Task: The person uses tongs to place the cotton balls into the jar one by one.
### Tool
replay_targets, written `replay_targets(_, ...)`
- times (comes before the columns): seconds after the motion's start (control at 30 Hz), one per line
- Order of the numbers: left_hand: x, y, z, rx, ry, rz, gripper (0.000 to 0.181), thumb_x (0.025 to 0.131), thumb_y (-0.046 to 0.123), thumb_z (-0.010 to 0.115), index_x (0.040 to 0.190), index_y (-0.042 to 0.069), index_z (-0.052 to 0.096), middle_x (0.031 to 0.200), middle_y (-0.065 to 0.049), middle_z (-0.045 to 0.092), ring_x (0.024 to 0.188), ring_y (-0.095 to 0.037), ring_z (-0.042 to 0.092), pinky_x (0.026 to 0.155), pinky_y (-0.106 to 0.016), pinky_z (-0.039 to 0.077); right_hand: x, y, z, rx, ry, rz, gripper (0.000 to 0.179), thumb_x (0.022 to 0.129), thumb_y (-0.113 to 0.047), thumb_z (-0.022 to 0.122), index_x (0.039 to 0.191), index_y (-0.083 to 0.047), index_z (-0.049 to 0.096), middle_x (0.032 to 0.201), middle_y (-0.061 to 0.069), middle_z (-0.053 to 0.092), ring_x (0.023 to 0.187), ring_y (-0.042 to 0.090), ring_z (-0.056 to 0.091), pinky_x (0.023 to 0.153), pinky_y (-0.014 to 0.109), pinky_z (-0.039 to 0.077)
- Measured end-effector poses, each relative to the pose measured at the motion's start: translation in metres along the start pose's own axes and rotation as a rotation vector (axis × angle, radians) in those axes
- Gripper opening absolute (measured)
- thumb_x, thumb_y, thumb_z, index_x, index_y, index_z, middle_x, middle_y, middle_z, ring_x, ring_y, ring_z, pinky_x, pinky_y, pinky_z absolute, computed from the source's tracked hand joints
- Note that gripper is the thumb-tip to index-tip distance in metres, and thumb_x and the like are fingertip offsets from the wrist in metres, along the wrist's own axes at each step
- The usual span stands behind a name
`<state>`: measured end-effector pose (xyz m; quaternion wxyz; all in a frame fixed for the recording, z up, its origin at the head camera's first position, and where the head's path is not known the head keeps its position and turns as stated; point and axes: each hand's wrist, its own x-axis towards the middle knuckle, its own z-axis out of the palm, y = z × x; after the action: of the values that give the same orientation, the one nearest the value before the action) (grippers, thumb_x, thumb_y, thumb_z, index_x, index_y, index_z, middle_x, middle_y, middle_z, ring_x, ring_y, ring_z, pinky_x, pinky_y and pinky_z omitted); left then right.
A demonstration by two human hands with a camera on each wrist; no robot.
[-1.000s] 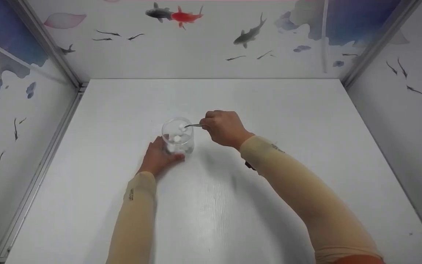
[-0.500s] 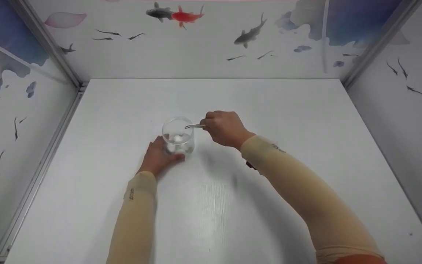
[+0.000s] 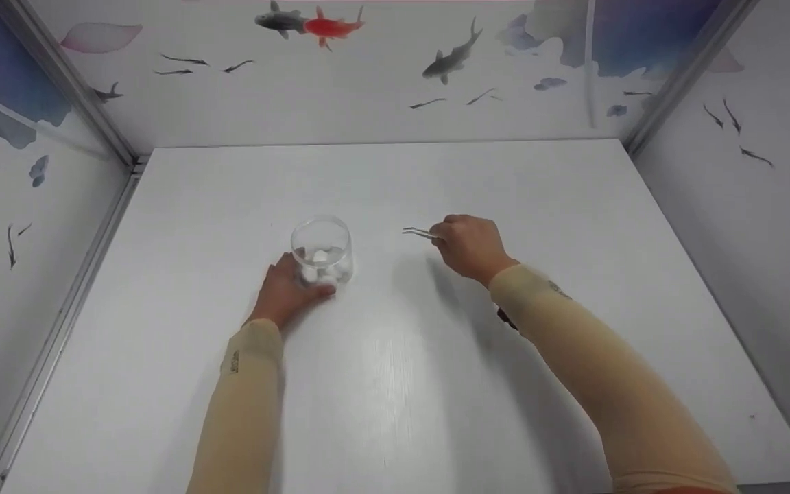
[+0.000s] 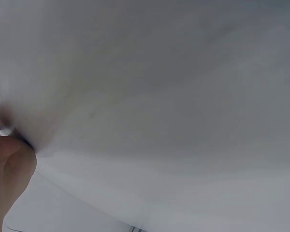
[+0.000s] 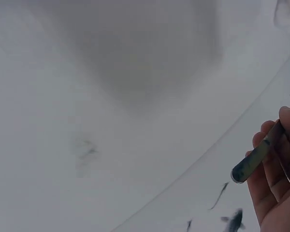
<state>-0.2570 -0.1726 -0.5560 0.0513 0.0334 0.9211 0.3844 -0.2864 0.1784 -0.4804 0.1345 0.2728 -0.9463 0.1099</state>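
Note:
A clear round jar (image 3: 348, 255) stands on the white table, with several white cotton balls (image 3: 319, 257) visible in it. My left hand (image 3: 285, 291) holds the jar low on its left and near side, fingers behind and thumb in front. To the right of the jar, my right hand (image 3: 474, 247) pinches metal tweezers (image 3: 420, 233). Their bent tips point left, spread apart with nothing between them. In the right wrist view, the tweezers' rounded back end (image 5: 244, 171) sticks out past the fingers. The left wrist view shows only part of the left hand (image 4: 12, 169) at its edge.
The white table (image 3: 381, 384) is enclosed by a back panel (image 3: 367, 110) and side panels printed with fish and petals. Metal frame strips run along the corners. Cream sleeves (image 3: 237, 405) cover both forearms.
My right hand has drawn the tweezers rightward, away from over the jar. Something white by their tips a second ago is gone from there. The left hand stays at the jar; the view shifted slightly.

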Motion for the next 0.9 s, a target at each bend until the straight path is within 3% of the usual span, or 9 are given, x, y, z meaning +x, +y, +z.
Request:
replay_targets(0.23,-0.001,-0.003,-0.009,-0.036,0.009,-0.026,0.111,0.073,0.059,0.082,0.156,0.009,0.029,0.157,-0.012,0.036,0.148,-0.032,0.021,0.123,-0.044,0.000,-0.012,0.000,0.022,0.017,-0.125,0.144,0.014,0.091,-0.009,0.072,0.103,-0.009,0.078,0.089,0.007,0.071,0.082,0.025,0.069,0.072,0.042,0.059)
replay_targets(0.47,-0.004,-0.006,-0.012,-0.060,0.013,-0.050,0.116,0.070,0.052,0.087,0.159,0.014,0.023,0.160,-0.009,0.030,0.149,-0.036,0.014,0.122,-0.050,0.003,-0.013,-0.010,0.039,0.032,-0.126,0.151,0.012,0.093,-0.010,0.069,0.100,-0.009,0.079,0.085,0.005,0.069,0.078,0.023,0.068,0.069,0.040,0.058)
replay_targets(0.63,-0.005,-0.001,-0.011,0.005,-0.027,-0.019,0.114,0.075,0.045,0.086,0.160,0.013,0.017,0.162,-0.010,0.025,0.150,-0.030,0.014,0.123,-0.041,0.001,-0.017,-0.009,0.044,0.031,-0.086,0.133,0.014,0.093,-0.008,0.065,0.096,-0.007,0.079,0.081,0.005,0.067,0.073,0.023,0.066,0.065,0.039,0.058)
replay_targets(0.77,-0.006,0.002,-0.015,0.112,-0.092,-0.031,0.098,0.085,0.039,0.073,0.160,0.008,0.016,0.164,-0.013,0.020,0.151,-0.031,0.010,0.123,-0.041,0.003,-0.021,-0.004,0.045,0.023,-0.083,0.163,0.013,0.093,-0.009,0.066,0.097,-0.007,0.078,0.082,0.005,0.066,0.073,0.023,0.065,0.064,0.040,0.058)
replay_targets(0.83,-0.006,0.001,-0.019,0.171,-0.103,-0.048,0.089,0.090,0.036,0.064,0.159,0.006,0.017,0.164,-0.014,0.019,0.151,-0.033,0.009,0.123,-0.043,0.005,-0.023,0.000,0.044,0.019,-0.101,0.182,0.016,0.094,-0.014,0.066,0.103,-0.006,0.076,0.087,0.007,0.067,0.076,0.025,0.066,0.066,0.042,0.058)
replay_targets(0.9,-0.006,-0.003,-0.027,0.219,-0.069,-0.067,0.081,0.094,0.037,0.058,0.158,0.005,0.022,0.162,-0.016,0.023,0.150,-0.035,0.012,0.123,-0.046,0.008,-0.024,0.004,0.041,0.016,-0.128,0.204,0.026,0.095,-0.022,0.067,0.115,-0.006,0.072,0.099,0.010,0.069,0.088,0.028,0.067,0.073,0.047,0.059)
